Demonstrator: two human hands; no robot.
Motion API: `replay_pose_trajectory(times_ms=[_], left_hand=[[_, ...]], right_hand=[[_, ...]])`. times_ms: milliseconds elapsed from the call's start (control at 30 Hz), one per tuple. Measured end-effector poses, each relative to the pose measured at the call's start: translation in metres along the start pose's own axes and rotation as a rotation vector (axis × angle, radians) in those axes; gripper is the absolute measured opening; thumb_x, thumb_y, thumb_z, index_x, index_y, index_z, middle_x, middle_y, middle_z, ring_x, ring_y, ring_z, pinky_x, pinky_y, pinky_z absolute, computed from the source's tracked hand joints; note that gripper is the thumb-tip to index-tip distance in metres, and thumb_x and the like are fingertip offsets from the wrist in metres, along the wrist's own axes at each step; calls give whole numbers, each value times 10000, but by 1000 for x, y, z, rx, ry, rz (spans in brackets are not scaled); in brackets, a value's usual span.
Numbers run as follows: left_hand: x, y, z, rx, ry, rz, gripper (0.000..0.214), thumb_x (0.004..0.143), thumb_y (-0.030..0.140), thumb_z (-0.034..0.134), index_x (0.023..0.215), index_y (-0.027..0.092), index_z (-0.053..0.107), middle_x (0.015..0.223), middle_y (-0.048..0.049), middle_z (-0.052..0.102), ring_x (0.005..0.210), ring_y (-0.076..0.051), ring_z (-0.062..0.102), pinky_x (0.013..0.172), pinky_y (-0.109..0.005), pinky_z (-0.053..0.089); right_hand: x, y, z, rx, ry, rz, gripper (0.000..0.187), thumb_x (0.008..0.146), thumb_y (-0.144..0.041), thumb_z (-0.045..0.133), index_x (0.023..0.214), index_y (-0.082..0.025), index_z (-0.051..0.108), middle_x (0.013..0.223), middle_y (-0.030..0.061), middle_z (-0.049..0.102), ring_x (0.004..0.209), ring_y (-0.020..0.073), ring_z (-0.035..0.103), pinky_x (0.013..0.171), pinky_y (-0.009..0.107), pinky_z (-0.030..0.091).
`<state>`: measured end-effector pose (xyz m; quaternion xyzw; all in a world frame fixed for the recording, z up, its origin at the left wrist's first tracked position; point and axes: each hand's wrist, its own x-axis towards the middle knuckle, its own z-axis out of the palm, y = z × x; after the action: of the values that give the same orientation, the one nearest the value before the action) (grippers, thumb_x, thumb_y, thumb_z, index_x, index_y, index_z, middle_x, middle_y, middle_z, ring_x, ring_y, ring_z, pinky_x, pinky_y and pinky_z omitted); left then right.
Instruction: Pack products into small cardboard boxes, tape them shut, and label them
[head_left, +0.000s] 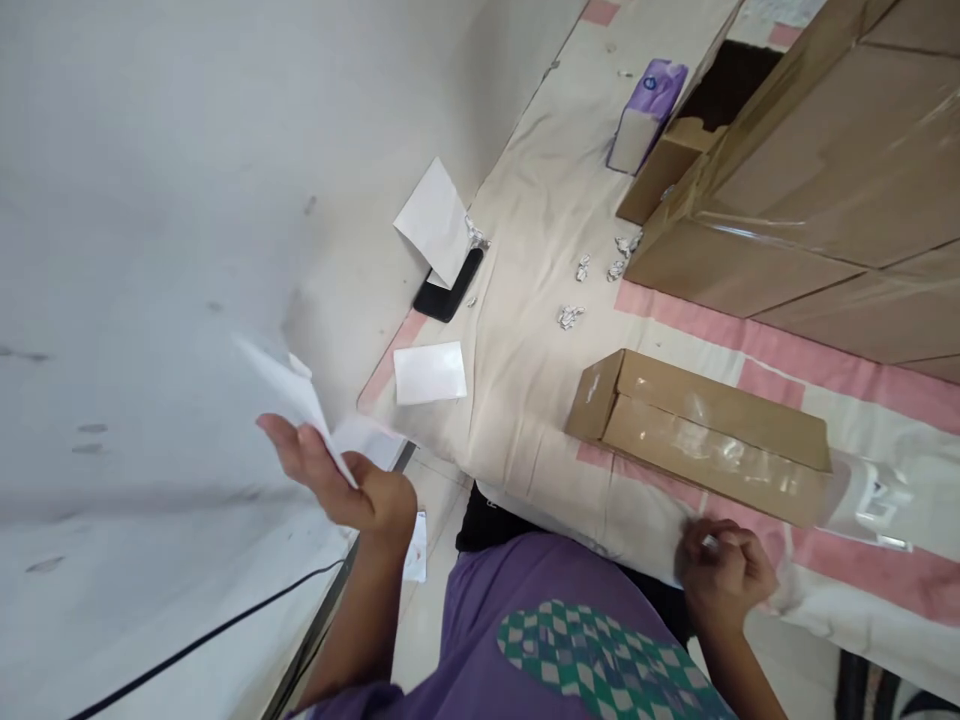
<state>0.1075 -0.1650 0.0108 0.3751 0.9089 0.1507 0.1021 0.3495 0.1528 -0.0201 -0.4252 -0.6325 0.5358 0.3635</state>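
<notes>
My left hand (337,490) pinches a white sheet of paper (289,390) in front of the pale wall. Motion blurs the sheet's far end. Down at the bed's near edge, my right hand (724,578) is closed, and a small whitish bit shows between its fingers, too little to name. Just beyond that hand lies a long brown cardboard box (712,430) with clear tape along it. A clear plastic wrapper (870,500) sticks out past its right end. Another white paper (430,373) rests flat on the bed between my hands.
A folded white paper (439,220) leans over a black phone (450,295) beside the wall. Crumpled paper bits (570,317) dot the bedsheet (517,300). A large taped carton (832,190) stands at right, near a purple-and-white pack (646,115). A black cable (210,637) crosses lower left.
</notes>
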Motion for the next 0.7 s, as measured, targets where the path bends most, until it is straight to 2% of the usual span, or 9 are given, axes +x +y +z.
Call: replay_pose_trajectory(times_ms=[100, 200, 300, 400, 500, 600, 700], left_hand=[[26, -3, -4, 33, 55, -88, 535, 874, 412, 640, 1388, 282, 565, 1577, -111, 457, 1529, -392, 258, 1190, -659, 277], [52, -2, -8, 85, 142, -179, 536, 895, 436, 628, 1397, 265, 546, 1566, -138, 465, 1530, -432, 226, 1170, -718, 257], [65, 14, -15, 97, 257, -217, 539, 923, 411, 612, 1422, 236, 508, 1586, -171, 425, 1529, -460, 199, 1156, -762, 226], [68, 52, -24, -36, 373, -159, 521, 948, 369, 592, 1439, 232, 483, 1594, -172, 406, 1539, -408, 207, 1188, -693, 253], [75, 103, -28, -362, 435, -109, 514, 979, 369, 547, 1469, 256, 444, 1592, -147, 400, 1512, -319, 306, 1213, -571, 300], [96, 144, -22, -749, 394, -190, 566, 963, 422, 589, 1490, 301, 419, 1600, -106, 399, 1468, -283, 395, 1178, -483, 383], [130, 158, -13, -986, 234, -247, 606, 904, 453, 680, 1452, 273, 496, 1548, -100, 492, 1406, -278, 489, 1161, -430, 417]], right_hand=[[0, 1, 0, -33, 17, -3, 306, 803, -337, 654, 597, -219, 461, 581, -40, 507, 475, 122, 439, 430, 263, 286], [-1, 6, -4, -47, -32, 0, 308, 840, -353, 649, 624, -220, 474, 602, -33, 522, 505, 131, 451, 448, 267, 289], [-1, 11, -8, -75, -71, -37, 299, 874, -353, 630, 645, -214, 496, 637, -18, 542, 571, 143, 483, 505, 277, 327], [-1, 13, -11, -71, -98, -72, 300, 898, -368, 626, 671, -212, 507, 643, -21, 527, 601, 144, 492, 571, 290, 369], [-2, 12, -14, 41, -164, -17, 275, 921, -364, 630, 733, -219, 492, 656, -34, 506, 572, 126, 469, 547, 270, 370], [2, 8, -19, 203, -250, 102, 209, 964, -370, 596, 855, -241, 473, 706, -39, 523, 528, 115, 474, 464, 239, 370], [12, -1, -26, 368, -309, 98, 151, 999, -361, 549, 946, -268, 442, 766, -33, 552, 537, 122, 514, 436, 233, 411]])
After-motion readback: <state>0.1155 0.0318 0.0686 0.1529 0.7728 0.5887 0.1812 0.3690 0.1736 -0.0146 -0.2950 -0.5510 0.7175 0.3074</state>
